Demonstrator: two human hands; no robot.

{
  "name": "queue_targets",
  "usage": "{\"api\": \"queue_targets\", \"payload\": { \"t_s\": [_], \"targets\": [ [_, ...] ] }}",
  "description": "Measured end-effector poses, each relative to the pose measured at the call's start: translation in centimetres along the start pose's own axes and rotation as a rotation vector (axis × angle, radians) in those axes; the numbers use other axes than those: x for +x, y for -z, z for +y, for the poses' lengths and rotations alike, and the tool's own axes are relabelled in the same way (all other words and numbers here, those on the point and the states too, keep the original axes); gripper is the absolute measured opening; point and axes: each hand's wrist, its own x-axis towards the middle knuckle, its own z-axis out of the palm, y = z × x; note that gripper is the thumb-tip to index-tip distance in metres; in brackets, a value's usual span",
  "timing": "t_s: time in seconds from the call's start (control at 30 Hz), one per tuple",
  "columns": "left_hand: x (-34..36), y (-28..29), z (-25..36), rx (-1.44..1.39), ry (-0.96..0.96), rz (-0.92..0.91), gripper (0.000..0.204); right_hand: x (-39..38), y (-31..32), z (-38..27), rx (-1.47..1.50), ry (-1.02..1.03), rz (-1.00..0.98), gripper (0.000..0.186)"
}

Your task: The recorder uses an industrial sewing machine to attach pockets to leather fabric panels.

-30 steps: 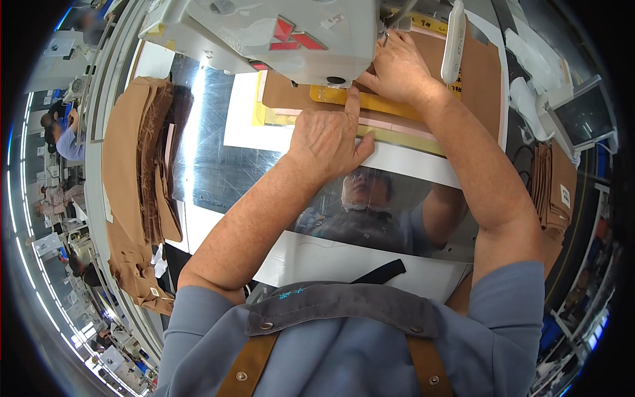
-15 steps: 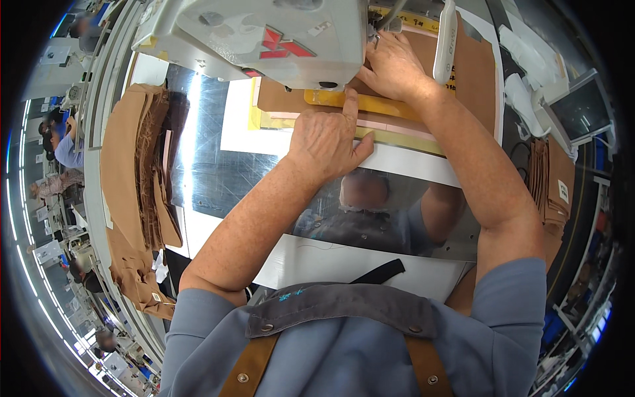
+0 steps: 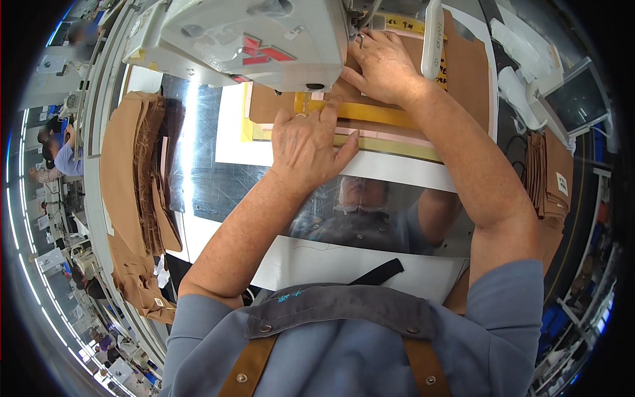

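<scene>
Under the head of a pale grey sewing machine [image 3: 225,40] lies a flat template holding a brown fabric piece [image 3: 463,66]. A yellow strip [image 3: 377,114] crosses the fabric, and a paler yellow band [image 3: 397,149] runs along the template's near side. My left hand [image 3: 304,145] rests palm down over that near side, fingers apart, their tips touching the yellow strip near its left end. Farther away, my right hand [image 3: 383,69] lies on the brown fabric beside the needle area, thumb spread from the bent fingers. The machine head hides the needle area in part.
Stacked brown fabric pieces stand at the left [image 3: 126,178] and more brown pieces [image 3: 549,172] at the right. A white handheld-looking bar [image 3: 433,40] hangs beside my right hand. A screen [image 3: 579,99] is at the far right. Shiny metal plate [image 3: 370,225] covers the near worktop.
My left hand has slid left along the yellow strip, its pointing index finger now lying beside the other spread fingers. My right hand has shifted slightly left. The whole view has moved a little.
</scene>
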Motion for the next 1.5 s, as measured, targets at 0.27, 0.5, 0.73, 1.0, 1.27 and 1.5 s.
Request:
{"api": "queue_targets", "payload": {
  "t_s": [0.27, 0.5, 0.73, 1.0, 1.27, 1.5],
  "targets": [
    [-0.9, 2.3, -1.1, -0.093, 0.052, -0.166, 0.052, -1.2, -1.3, 0.2, 0.133, 0.093, 0.183, 0.055],
    [-2.0, 3.1, -1.1, -0.146, 0.065, -0.204, 0.052, -2.2, -1.2, -0.3, 0.18, 0.108, 0.148, 0.049],
    [-2.8, 3.7, -0.6, -0.178, 0.044, -0.213, 0.052, -3.3, -2.1, -0.7, 0.206, 0.142, 0.263, 0.051],
    [-4.3, 4.3, -0.3, -0.196, 0.029, -0.247, 0.056, -4.3, -1.6, -1.7, 0.276, 0.16, 0.275, 0.049],
    [-5.7, 4.8, 0.4, -0.215, 0.04, -0.289, 0.06, -6.0, -1.2, -2.7, 0.273, 0.168, 0.246, 0.052],
    [-6.9, 5.2, 0.9, -0.225, 0.043, -0.299, 0.062, -7.0, -1.3, -3.7, 0.278, 0.176, 0.307, 0.052]
  ]
}}
